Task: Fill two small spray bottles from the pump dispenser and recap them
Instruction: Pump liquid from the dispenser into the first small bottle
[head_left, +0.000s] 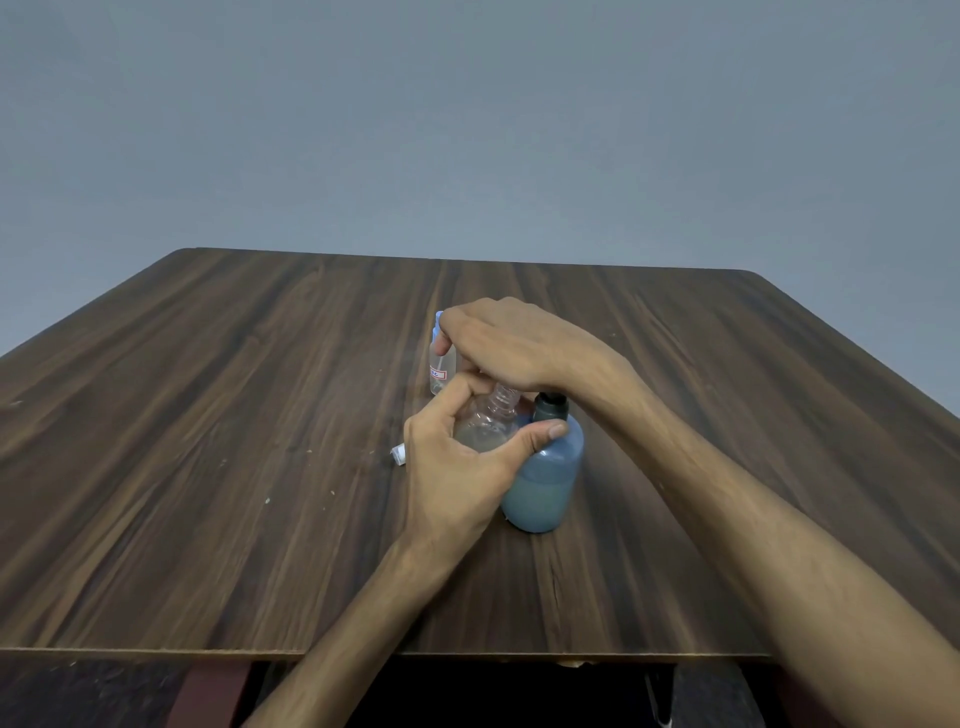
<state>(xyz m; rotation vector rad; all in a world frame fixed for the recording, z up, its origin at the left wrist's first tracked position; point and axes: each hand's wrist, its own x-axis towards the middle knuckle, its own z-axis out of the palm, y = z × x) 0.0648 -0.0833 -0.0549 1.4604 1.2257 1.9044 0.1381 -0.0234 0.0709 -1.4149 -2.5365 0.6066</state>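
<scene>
Head view: 2 hands work near the middle of the wooden table (208, 415), slightly toward its near edge. The left hand (457, 467) is curled around a small clear spray bottle (485, 426), thumb on the near side and fingers wrapped behind, with the uncapped threaded neck pointing up. It holds the bottle touching the left flank of the blue-grey pump dispenser (545, 478), probably so that the open neck sits under the spout; the spout itself is hidden by the right hand.

The right hand (519, 348) lies palm-down over the dispenser's dark pump head (550, 406), fingers bent forward and down over the top. It appears to press the pump rather than grip it, but the contact surface is hidden. Its fingertips reach as far as the second spray bottle (442, 364); I cannot tell whether they touch it.

The second bottle stands upright just beyond the hands, toward the far edge, with its blue spray top on and a small label visible. Whether it holds liquid cannot be judged.

A small white object (399, 456), possibly the removed cap, lies on the table just left of the left hand; most of it is hidden.

The dispenser shows liquid to roughly half its height. Judgement: filling of bottle 1 is in hand, recapping not yet done.
</scene>
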